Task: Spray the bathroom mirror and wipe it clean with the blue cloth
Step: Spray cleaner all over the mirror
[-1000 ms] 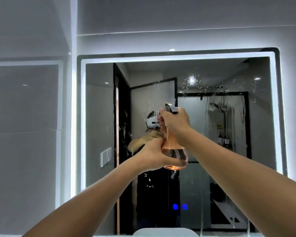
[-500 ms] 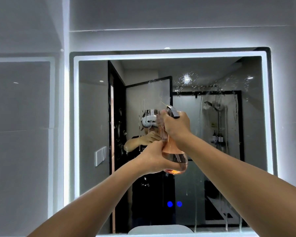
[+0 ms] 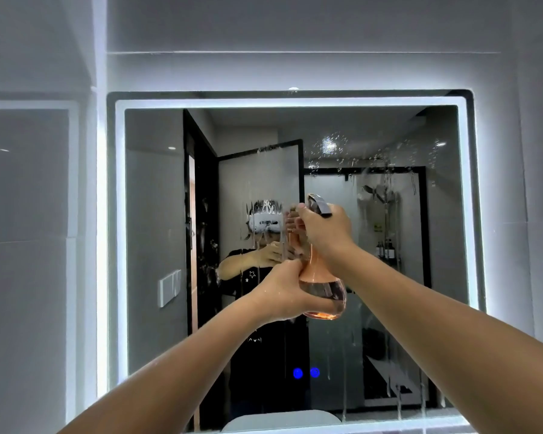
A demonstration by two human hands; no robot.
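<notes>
head | mirror (image 3: 157, 214) wet, drips | grey tiled wall (image 3: 29, 277) | left hand (image 3: 282, 292), right hand (image 3: 323, 227) grip spray bottle (image 3: 322, 286)

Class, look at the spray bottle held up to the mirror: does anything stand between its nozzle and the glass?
Nothing visible does. The right hand grips the head of the spray bottle and the left hand cups its base, both on the near side; only open air shows before the mirror, already streaked with drips.

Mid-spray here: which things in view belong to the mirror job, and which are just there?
Job: mirror; spray bottle; left hand cupping its base; right hand gripping its head. Blue cloth not in view.

Just there: blue touch lights; wall tiles.
</notes>
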